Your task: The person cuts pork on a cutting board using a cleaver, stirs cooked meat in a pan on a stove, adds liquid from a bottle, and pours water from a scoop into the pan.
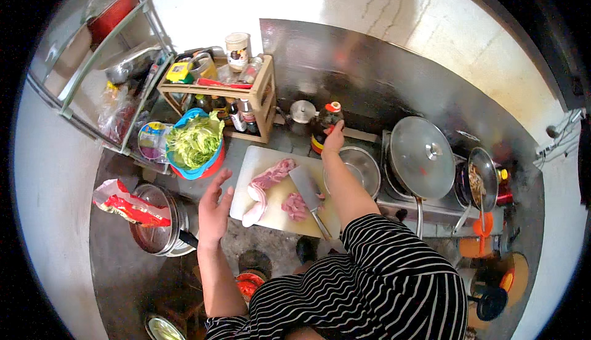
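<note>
My right hand (334,138) is closed around the side of a dark sauce bottle (326,121) with a red cap, standing at the back of the counter. My left hand (216,208) hovers with nothing in it, fingers apart, beside the left edge of a white cutting board (287,154). On the board lie a piece of raw pork (273,174) with a pale fatty end, and a small heap of sliced meat (295,207). A cleaver (304,186) rests flat by the slices, its handle towards me. My right forearm partly hides a steel bowl (362,164).
Shredded cabbage (196,141) fills a blue colander (182,170) at left, near a condiment rack (261,95). Right of the bowl, a lidded pan (422,157) sits on the stove, with a smaller pan (491,174) beyond. A red packet (138,208) lies over a pot (152,243).
</note>
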The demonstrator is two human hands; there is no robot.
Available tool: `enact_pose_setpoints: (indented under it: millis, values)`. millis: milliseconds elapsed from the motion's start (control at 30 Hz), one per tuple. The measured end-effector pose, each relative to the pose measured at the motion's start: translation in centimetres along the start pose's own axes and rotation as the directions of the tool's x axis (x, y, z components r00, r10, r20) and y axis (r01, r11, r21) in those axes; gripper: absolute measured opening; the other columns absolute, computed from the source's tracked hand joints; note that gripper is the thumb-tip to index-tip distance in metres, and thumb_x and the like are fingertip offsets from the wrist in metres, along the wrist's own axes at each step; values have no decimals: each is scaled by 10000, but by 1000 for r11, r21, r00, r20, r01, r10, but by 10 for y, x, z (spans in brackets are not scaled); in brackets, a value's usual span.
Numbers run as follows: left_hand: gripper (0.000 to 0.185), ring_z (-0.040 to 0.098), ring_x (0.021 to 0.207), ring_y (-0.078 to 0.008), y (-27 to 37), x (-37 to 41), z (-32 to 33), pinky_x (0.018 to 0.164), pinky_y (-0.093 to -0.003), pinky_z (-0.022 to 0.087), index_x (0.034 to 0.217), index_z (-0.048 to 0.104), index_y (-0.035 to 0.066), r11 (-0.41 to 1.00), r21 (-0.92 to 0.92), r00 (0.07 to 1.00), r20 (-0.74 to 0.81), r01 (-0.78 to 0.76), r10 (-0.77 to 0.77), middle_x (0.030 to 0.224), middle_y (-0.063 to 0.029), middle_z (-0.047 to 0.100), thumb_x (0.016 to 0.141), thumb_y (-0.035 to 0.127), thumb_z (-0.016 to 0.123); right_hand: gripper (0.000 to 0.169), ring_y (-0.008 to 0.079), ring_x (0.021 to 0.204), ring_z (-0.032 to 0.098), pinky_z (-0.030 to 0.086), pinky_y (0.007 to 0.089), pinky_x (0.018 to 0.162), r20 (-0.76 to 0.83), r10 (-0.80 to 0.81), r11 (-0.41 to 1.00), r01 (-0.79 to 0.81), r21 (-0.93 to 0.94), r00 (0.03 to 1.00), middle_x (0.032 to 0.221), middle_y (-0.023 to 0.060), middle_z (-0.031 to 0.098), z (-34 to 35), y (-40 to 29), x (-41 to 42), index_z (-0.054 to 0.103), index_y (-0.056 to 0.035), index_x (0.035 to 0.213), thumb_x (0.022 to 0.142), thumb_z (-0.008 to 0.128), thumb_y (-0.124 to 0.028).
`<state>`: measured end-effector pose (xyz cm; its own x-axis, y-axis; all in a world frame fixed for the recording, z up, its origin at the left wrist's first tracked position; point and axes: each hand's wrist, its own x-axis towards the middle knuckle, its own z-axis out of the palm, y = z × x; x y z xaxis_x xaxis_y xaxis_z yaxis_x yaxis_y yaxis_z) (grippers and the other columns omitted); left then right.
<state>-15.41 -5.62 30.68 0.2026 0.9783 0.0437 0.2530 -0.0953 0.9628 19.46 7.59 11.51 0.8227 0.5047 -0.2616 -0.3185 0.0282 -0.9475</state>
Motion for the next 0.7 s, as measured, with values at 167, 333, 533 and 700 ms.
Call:
enact_pose_setpoints:
  millis: [167,333,533,700]
  values:
    - [427,464,1241,-190,8,14,24,1046,-384,307,1329,486,66,999,-43,999,42,-32,34,1305,-70,549,922,165,570,606,378,830,622,439,462,839,78,-43,786,82,-613,996,875,171,685,-17,-3,2,644,5,922,976,294,-487]
    - [410,474,1226,-188,22,15,33,1025,-349,335,1317,493,51,999,-33,999,32,-28,29,1297,-73,550,918,113,564,740,419,948,605,457,474,887,304,-493,362,510,-781,815,1042,242,638,-17,-64,-10,411,-16,1329,780,679,-434]
    - [397,464,1239,-203,37,13,47,1055,-328,321,1314,473,-6,993,-108,997,63,-41,48,1317,-111,523,920,33,510,354,337,917,618,477,433,818,470,-313,551,561,-618,825,987,178,658,0,-92,14,667,-24,983,790,680,-320]
    - [406,458,1248,-206,30,15,49,1063,-332,306,1333,447,-15,995,-95,995,98,-25,34,1329,-131,510,940,77,496,256,346,933,618,489,413,821,323,-219,703,378,-603,921,938,173,666,-4,-102,25,686,-37,888,834,635,-282]
